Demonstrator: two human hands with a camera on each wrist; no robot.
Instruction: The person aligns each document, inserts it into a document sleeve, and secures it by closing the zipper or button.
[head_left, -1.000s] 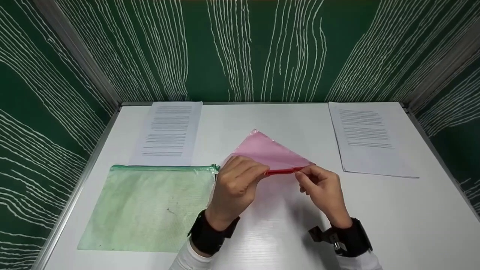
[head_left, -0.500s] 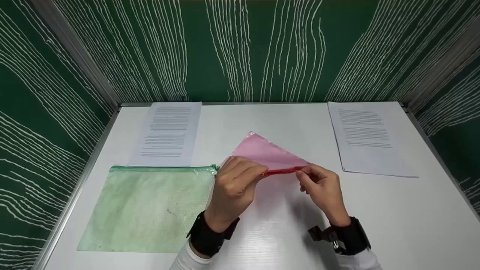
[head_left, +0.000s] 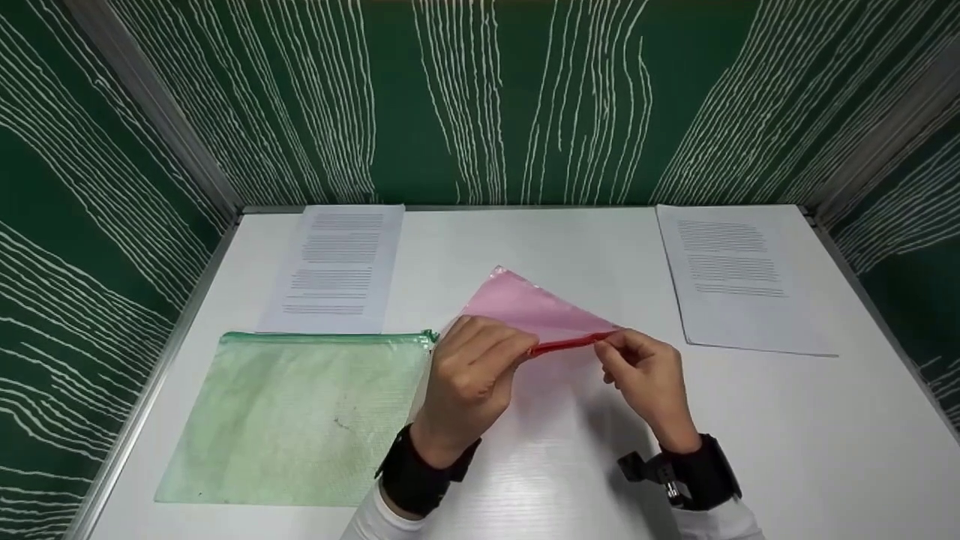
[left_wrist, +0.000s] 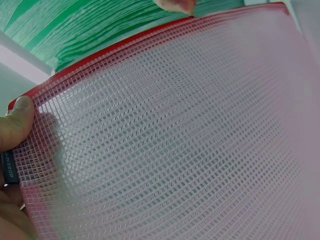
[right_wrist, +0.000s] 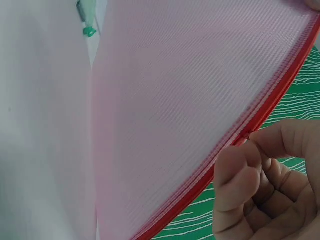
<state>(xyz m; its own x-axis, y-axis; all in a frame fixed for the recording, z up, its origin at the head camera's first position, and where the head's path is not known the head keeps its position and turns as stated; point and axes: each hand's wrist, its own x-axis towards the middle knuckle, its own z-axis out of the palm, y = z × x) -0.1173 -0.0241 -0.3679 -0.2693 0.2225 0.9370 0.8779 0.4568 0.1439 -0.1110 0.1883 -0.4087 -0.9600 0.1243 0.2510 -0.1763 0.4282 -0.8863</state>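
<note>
A pink mesh zipper pouch [head_left: 525, 300] with a red zipper edge [head_left: 568, 344] is held up off the table between both hands. My left hand [head_left: 472, 367] grips its left end; in the left wrist view the thumb [left_wrist: 20, 117] presses on the corner, with a dark tag [left_wrist: 9, 165] just below. My right hand [head_left: 649, 379] pinches the red zipper partway along, as the right wrist view shows. A small bump, perhaps the zipper slider [right_wrist: 246, 135], shows at the fingertips, mostly hidden. The green zipper pouch [head_left: 300, 420] lies flat beside my left hand.
Printed sheets [head_left: 337, 262] lie at the back left, partly reaching the green pouch's top edge. A stack of printed paper [head_left: 739, 277] lies at the back right. Green panels with white lines [head_left: 517, 97] enclose the white table [head_left: 810, 450] at the back and sides.
My right hand has shifted slightly right along the red zipper, lengthening the strip between the hands. The pink pouch's far corner has moved a little left and nearer. The left hand stays nearly still.
</note>
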